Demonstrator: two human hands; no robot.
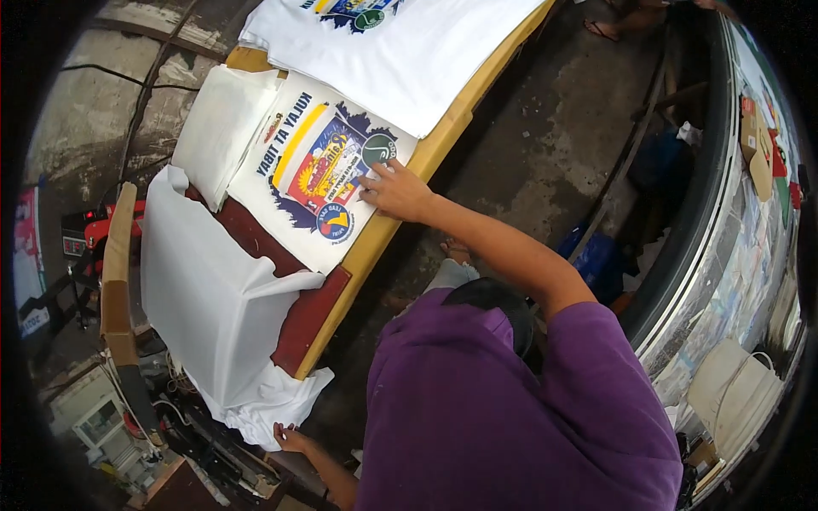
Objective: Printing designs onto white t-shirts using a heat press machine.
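My right hand [396,189] rests on the right side of a white sheet [256,194] that carries a colourful mirrored print. Its fingers are apart, the tips lying on the print. Down at the lower left, my left hand [290,438] is at the bunched end of a white cloth [277,393], with its fingers loosely bent and apart. No firm grip on the cloth shows there. The cloth spreads over the near end of a long yellow-edged table [358,266] and drapes off its left side.
A printed white shirt [383,72] covers the table's far end. Blank white sheets [223,128] lie left of the print. A cardboard-wrapped bar [118,272] stands beside the table. On the right is a long cluttered counter [724,289]. At the top right, another person's foot [601,31] shows.
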